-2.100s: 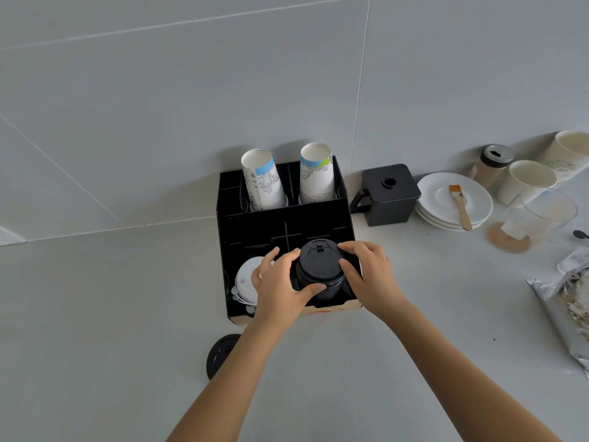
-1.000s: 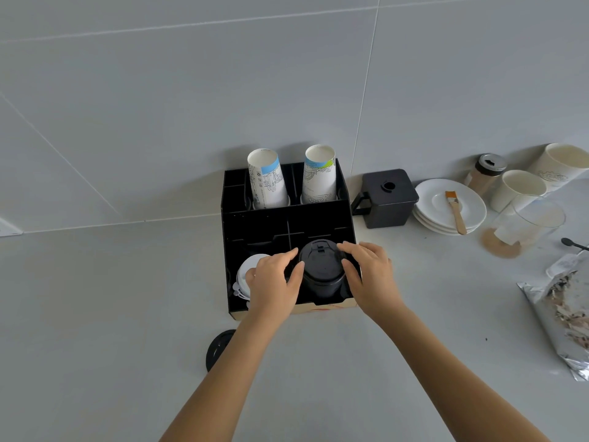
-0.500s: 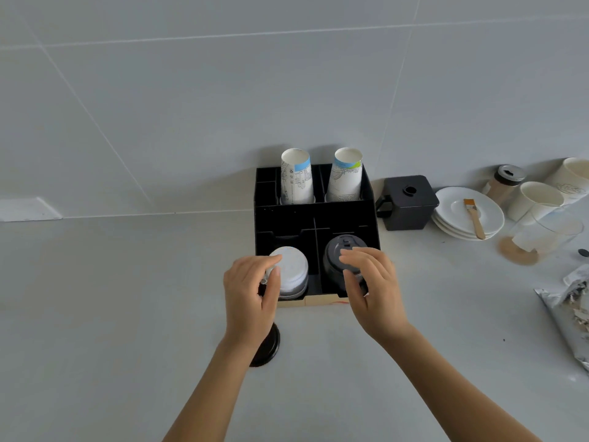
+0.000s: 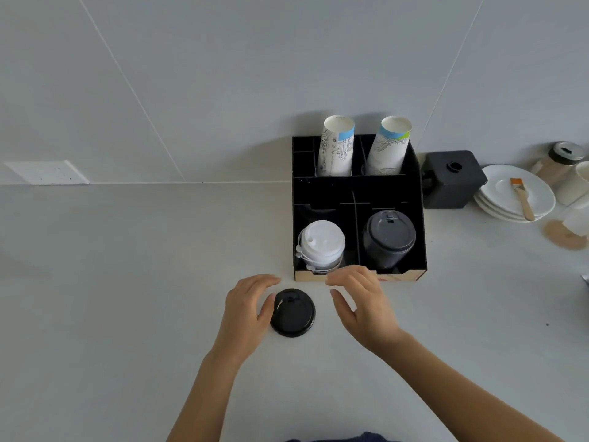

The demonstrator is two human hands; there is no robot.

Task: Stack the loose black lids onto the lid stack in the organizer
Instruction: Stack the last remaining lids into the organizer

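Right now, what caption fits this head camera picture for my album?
Two open hands, left and right, flank a loose black lid lying before the organizer.

Grey tiled wall (image 4: 223, 74); pale countertop (image 4: 111, 298)

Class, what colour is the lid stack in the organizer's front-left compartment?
White, seen clearly in the head view: the lid stack sits beside the black stack.

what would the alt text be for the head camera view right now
Two bare hands, left hand and right hand, hover open on either side of a loose black lid lying on a pale counter. Just behind it, a black organizer holds a black lid stack, a white lid stack and two paper cup stacks.
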